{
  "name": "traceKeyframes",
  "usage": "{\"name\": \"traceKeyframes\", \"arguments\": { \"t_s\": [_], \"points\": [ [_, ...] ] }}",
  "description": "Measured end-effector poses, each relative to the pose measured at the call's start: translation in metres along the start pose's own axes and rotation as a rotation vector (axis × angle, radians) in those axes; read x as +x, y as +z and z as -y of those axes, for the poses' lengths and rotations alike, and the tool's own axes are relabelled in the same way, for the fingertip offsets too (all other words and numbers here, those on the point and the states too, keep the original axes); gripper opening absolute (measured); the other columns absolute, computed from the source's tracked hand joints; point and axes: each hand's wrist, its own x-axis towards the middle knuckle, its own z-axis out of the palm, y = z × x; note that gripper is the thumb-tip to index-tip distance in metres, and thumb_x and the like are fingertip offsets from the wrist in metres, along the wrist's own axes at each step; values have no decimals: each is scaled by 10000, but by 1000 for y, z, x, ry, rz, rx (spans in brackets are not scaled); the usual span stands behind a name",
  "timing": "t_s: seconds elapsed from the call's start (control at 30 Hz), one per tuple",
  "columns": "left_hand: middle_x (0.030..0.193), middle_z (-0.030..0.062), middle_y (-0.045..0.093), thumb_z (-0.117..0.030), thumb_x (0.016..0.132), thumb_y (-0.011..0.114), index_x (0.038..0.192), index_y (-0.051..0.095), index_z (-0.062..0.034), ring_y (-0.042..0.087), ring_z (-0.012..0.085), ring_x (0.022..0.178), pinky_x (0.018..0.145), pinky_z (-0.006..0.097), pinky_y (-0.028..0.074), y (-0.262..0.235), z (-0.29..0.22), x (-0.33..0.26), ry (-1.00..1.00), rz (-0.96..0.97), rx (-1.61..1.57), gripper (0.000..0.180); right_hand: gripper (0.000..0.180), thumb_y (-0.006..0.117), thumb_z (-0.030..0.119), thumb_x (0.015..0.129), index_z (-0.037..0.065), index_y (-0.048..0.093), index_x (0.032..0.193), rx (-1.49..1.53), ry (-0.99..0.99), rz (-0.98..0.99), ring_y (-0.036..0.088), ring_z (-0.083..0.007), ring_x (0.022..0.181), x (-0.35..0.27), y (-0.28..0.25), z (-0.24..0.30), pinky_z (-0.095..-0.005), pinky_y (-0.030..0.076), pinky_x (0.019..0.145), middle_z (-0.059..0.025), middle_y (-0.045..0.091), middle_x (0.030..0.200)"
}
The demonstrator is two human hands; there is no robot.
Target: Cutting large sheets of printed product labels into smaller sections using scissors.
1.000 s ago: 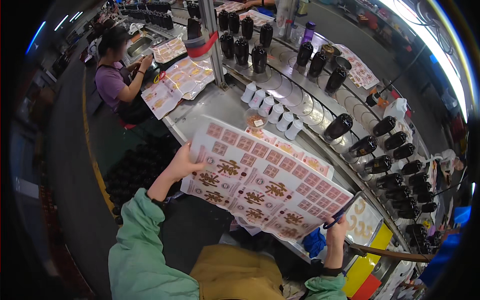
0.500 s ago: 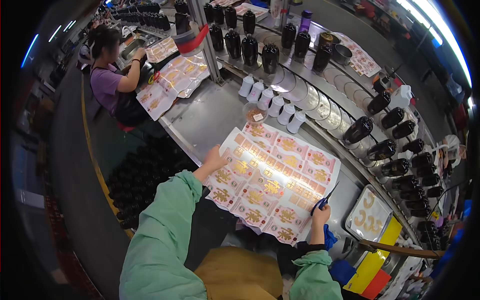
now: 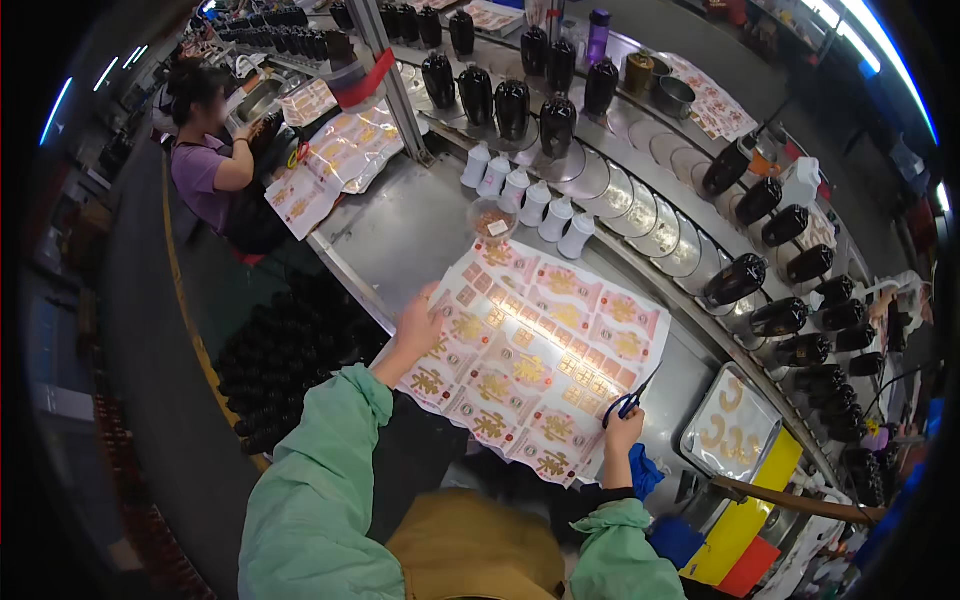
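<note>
Long steel workbench [image 3: 400,225], dark floor [image 3: 150,400] with yellow line [image 3: 185,320], strip lights [image 3: 55,105] overhead.

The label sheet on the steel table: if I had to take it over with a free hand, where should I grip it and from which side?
Probably the free far edge of the label sheet, near the white bottles, pinched from above. It lies flat, the left hand holds its left edge, and the right hand with blue-handled scissors works the near right edge, so that far side is unobstructed.
</note>
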Motion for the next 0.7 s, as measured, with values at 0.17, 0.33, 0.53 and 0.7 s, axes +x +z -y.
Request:
{"name": "traceKeyframes", "arguments": {
  "t_s": [0.17,0.33,0.53,0.7],
  "points": [
    [1110,203,643,-108,835,651,1222,545,11,633,293,1027,883,339,474,-3,6,30,-46,83,-127,419,297,646,114,790,-53,544,1013,-207,-52,87,648,-249,883,2,-14,46,-331,492,796,-178,649,935],
    [1116,171,636,-45,842,586,1275,451,25,624,209,1004,858,306,477,-8,63,52,-217,276,-442,459,379,578,8,788,-91,485,1142,125,20,137,631,-175,916,19,0,37,-275,488,818,-152,643,1015],
    [1115,147,628,-70,846,588,1259,394,5,613,181,969,829,299,485,4,66,64,-296,392,-319,463,338,549,-17,833,-90,472,1154,259,128,188,636,-154,882,36,-12,70,-262,493,758,-141,655,1021],
    [1096,120,602,-60,822,651,1220,392,-26,579,168,975,827,316,480,14,87,50,-330,330,-526,476,183,611,24,817,-27,670,983,192,269,326,564,-102,702,43,-24,65,-249,448,632,-16,636,825]
  ]
}}
